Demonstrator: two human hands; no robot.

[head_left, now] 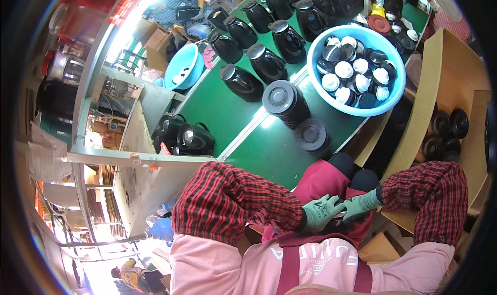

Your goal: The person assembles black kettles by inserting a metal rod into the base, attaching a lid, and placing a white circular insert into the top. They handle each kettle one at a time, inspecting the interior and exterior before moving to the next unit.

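Note:
My left hand [321, 213] and my right hand [361, 205], both in pale green gloves, meet low in front of my body, above my lap and red apron [322, 180]. Their fingers are closed and come together round a small item, with a bit of shine between them. The gloves cover most of it, so its kind cannot be made out. Straight ahead on the green bench stands a stack of round black discs [280, 97], with another black disc [311, 135] lying nearer to me.
Black jugs [288, 42] stand in rows along the green bench [202, 104]. A light blue basin [399, 90] holds black-and-white stoppers; a smaller blue basin [194, 70] sits far left. At right, a cardboard box [432, 80] contains black round parts [440, 123]. Another person [178, 8] is at the far left.

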